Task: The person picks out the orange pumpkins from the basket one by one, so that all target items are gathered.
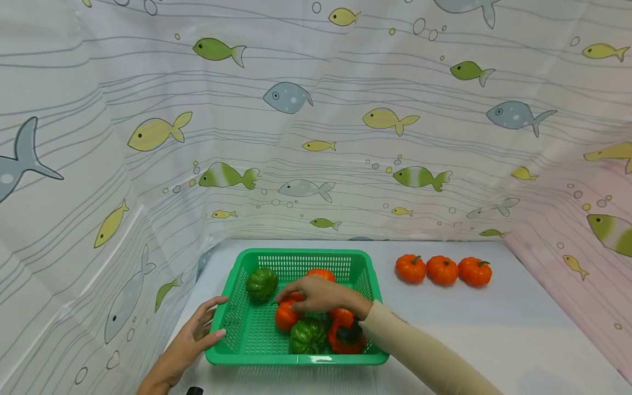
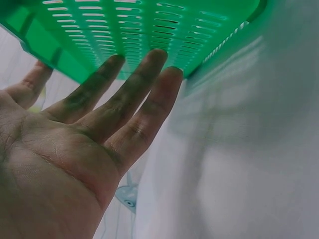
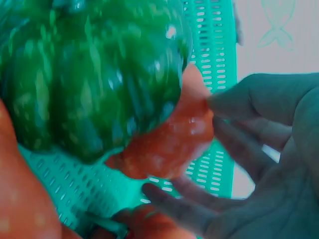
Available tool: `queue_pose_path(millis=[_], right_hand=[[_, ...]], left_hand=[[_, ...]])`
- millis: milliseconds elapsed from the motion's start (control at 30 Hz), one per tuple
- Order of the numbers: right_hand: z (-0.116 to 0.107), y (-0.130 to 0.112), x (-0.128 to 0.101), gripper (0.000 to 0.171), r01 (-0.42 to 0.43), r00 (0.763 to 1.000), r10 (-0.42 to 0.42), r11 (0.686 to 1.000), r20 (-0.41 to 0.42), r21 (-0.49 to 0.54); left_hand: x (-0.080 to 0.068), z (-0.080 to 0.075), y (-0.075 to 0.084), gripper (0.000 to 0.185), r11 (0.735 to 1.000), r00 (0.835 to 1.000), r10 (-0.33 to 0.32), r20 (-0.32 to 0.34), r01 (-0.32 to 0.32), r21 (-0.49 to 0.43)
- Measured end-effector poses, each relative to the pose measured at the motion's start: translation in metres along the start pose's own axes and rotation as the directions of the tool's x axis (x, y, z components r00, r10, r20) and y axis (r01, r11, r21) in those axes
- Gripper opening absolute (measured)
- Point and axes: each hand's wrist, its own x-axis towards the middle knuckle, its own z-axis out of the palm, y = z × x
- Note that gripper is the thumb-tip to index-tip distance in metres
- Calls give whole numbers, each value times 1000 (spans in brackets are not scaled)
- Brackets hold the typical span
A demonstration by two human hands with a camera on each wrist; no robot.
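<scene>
Low in frame centre: green basket [image 1: 232,323] on white table [image 1: 494,329]. Left hand [image 1: 190,340] flat against basket's left wall, fingers [image 2: 129,94] straight. Right hand [image 1: 321,294] inside, fingers curled around orange pumpkin [image 1: 286,315]. Green pumpkin [image 1: 307,336] just beside.

Right wrist view blurred, orange pumpkin [image 1: 288,316] half hidden under right hand [image 1: 321,293], left forearm cut off below

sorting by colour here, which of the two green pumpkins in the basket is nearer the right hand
The front green pumpkin, by the basket's near rim just below the right hand. The other green pumpkin sits apart in the far-left corner.
</scene>
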Motion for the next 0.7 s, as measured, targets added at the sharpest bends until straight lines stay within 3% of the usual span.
queue_pose_path(millis=[200, 500, 700], right_hand=[[2, 1, 7, 12, -83, 992, 83, 997, -91, 7], [9, -4, 8, 49, -283, 957, 288, 950, -17, 132], [9, -5, 10, 56, -306, 952, 306, 952, 22, 24]], left_hand=[[1, 0, 0, 58, 1000, 1000, -1, -1, 1, -2], [0, 0, 0, 58, 1000, 1000, -10, -11, 10, 8], [1, 1, 1, 57, 1000, 1000, -15, -17, 15, -2]])
